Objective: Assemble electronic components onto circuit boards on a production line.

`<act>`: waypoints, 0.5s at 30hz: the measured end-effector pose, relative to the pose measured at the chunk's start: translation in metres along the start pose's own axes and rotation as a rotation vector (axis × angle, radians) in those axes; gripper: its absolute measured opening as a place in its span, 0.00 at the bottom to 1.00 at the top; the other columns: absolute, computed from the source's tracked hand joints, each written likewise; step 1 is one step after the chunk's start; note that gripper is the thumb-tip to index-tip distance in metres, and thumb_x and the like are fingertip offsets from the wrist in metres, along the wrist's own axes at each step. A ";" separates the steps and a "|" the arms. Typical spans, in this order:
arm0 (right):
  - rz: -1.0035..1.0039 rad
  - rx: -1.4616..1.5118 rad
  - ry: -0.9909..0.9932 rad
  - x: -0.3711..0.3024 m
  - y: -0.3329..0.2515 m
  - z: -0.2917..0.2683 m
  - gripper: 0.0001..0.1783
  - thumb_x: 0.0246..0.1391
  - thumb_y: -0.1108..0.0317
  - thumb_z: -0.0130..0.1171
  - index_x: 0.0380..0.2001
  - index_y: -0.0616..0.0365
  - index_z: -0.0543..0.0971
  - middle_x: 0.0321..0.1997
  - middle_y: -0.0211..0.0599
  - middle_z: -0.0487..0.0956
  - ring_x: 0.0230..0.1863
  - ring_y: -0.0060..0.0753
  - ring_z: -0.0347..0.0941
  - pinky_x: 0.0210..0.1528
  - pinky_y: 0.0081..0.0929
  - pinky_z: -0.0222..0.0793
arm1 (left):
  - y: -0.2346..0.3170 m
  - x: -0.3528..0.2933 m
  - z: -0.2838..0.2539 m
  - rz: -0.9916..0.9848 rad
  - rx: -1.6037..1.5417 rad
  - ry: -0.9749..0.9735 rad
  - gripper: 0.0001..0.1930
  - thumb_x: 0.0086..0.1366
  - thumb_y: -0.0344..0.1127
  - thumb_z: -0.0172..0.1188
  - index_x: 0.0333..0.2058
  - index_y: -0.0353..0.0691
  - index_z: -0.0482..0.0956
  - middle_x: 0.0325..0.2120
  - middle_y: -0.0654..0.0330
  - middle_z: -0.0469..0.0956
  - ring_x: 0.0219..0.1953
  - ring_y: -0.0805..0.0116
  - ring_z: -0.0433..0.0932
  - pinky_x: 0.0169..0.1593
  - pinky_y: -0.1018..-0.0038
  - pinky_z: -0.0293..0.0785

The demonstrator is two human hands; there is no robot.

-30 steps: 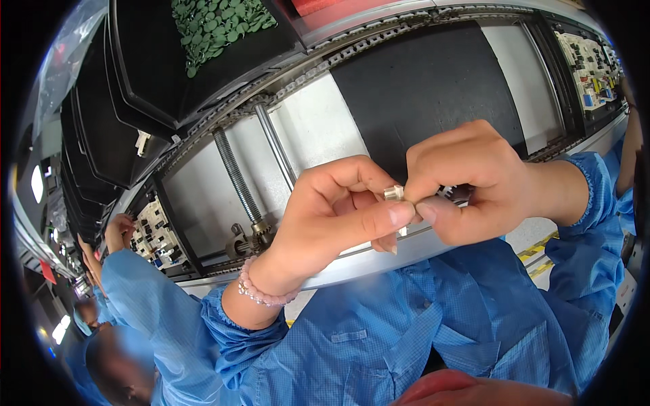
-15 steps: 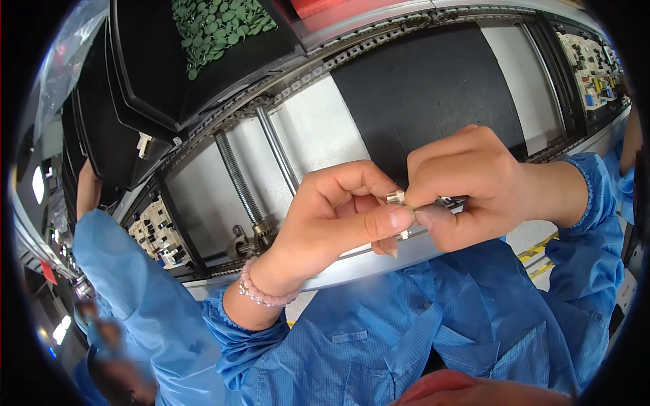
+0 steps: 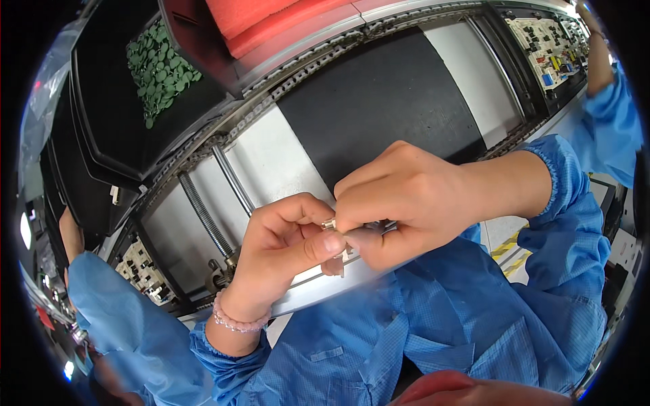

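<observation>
My left hand (image 3: 276,250), with a pink bead bracelet at the wrist, pinches a small whitish part with a shiny end (image 3: 329,224) between thumb and fingers. Closed against the same part, my right hand (image 3: 413,199) has its thumb and forefinger tips meeting the left thumb. Most of the part is hidden by the fingertips, so its exact kind does not show. Both hands are held above the near edge of a conveyor line, in front of a flat black mat (image 3: 379,95).
A black bin (image 3: 101,88) of green discs (image 3: 160,71) stands at the far left, beside a red block (image 3: 264,24). Circuit boards lie at right (image 3: 545,51) and left (image 3: 141,271). A threaded rod (image 3: 203,213) crosses the line. Co-workers' blue sleeves show at left (image 3: 128,318) and right (image 3: 613,128).
The view has shifted, so the line and both hands appear further left, the hands a little lower. My hands keep the same pinch on the small part. The co-worker's arm at right shows more.
</observation>
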State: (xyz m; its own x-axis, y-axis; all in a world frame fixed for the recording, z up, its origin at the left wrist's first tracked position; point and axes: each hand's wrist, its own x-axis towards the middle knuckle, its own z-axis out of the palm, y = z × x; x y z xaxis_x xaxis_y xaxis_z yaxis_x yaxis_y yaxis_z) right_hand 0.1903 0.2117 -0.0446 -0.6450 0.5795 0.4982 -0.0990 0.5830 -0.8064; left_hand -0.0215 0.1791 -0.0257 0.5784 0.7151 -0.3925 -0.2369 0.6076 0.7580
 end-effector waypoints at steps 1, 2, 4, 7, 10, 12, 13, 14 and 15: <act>0.003 -0.008 -0.018 0.000 -0.001 0.000 0.06 0.42 0.78 0.60 0.24 0.58 0.73 0.18 0.31 0.68 0.14 0.31 0.65 0.13 0.25 0.58 | -0.001 -0.001 0.000 0.001 0.000 0.002 0.07 0.62 0.27 0.62 0.37 0.30 0.75 0.31 0.56 0.79 0.27 0.70 0.79 0.31 0.77 0.75; 0.003 -0.008 -0.019 0.000 -0.001 0.000 0.06 0.42 0.78 0.60 0.24 0.58 0.73 0.18 0.31 0.68 0.14 0.31 0.65 0.13 0.25 0.58 | -0.002 -0.001 -0.001 0.006 -0.008 -0.009 0.08 0.62 0.27 0.62 0.37 0.30 0.75 0.31 0.57 0.79 0.27 0.71 0.79 0.31 0.77 0.76; 0.014 0.039 -0.019 0.001 -0.003 0.003 0.06 0.42 0.78 0.60 0.24 0.58 0.73 0.18 0.31 0.69 0.14 0.31 0.65 0.14 0.25 0.58 | -0.002 -0.003 -0.004 0.013 -0.017 -0.020 0.08 0.62 0.27 0.62 0.37 0.30 0.75 0.30 0.57 0.78 0.27 0.71 0.79 0.31 0.77 0.76; 0.015 0.057 0.008 0.000 0.001 0.007 0.06 0.43 0.77 0.60 0.23 0.58 0.73 0.18 0.31 0.68 0.14 0.30 0.65 0.14 0.25 0.58 | -0.003 -0.002 -0.006 -0.009 -0.017 -0.026 0.08 0.63 0.28 0.62 0.37 0.30 0.75 0.30 0.58 0.78 0.27 0.71 0.79 0.31 0.77 0.76; 0.027 0.023 -0.002 0.000 0.000 0.006 0.06 0.43 0.77 0.60 0.23 0.58 0.73 0.17 0.31 0.68 0.14 0.30 0.64 0.14 0.26 0.58 | -0.002 -0.002 -0.006 -0.007 0.001 -0.006 0.08 0.63 0.29 0.62 0.37 0.31 0.75 0.29 0.58 0.78 0.26 0.72 0.79 0.31 0.77 0.75; 0.029 0.018 0.001 0.000 -0.001 0.004 0.06 0.43 0.77 0.60 0.23 0.58 0.73 0.17 0.31 0.68 0.14 0.31 0.64 0.14 0.26 0.58 | -0.002 0.000 -0.006 -0.023 0.015 -0.030 0.08 0.63 0.29 0.62 0.37 0.31 0.75 0.29 0.57 0.78 0.26 0.72 0.79 0.30 0.77 0.75; 0.032 0.012 0.004 0.000 -0.001 0.003 0.06 0.43 0.77 0.60 0.23 0.58 0.73 0.17 0.31 0.68 0.14 0.31 0.64 0.14 0.26 0.58 | -0.001 0.002 -0.005 -0.023 0.016 -0.029 0.08 0.63 0.29 0.62 0.37 0.31 0.75 0.29 0.57 0.78 0.26 0.72 0.79 0.30 0.77 0.75; 0.032 0.013 0.003 -0.001 -0.002 0.001 0.06 0.43 0.77 0.60 0.23 0.58 0.73 0.17 0.31 0.68 0.14 0.31 0.64 0.14 0.26 0.58 | -0.002 0.003 -0.003 -0.025 0.023 -0.019 0.08 0.63 0.29 0.62 0.37 0.30 0.75 0.29 0.57 0.78 0.26 0.72 0.78 0.30 0.77 0.75; 0.036 0.010 -0.005 -0.002 -0.002 -0.001 0.06 0.43 0.77 0.60 0.22 0.58 0.72 0.17 0.31 0.68 0.14 0.31 0.64 0.13 0.26 0.58 | -0.002 0.004 -0.001 -0.027 0.030 -0.008 0.09 0.64 0.30 0.62 0.37 0.30 0.75 0.29 0.57 0.78 0.26 0.72 0.78 0.30 0.78 0.75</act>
State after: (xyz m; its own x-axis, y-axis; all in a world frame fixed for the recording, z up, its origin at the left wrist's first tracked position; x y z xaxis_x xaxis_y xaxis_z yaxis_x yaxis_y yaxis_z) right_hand 0.1931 0.2101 -0.0438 -0.6519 0.5976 0.4669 -0.0830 0.5557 -0.8272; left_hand -0.0193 0.1814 -0.0295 0.5907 0.6958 -0.4086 -0.1981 0.6159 0.7625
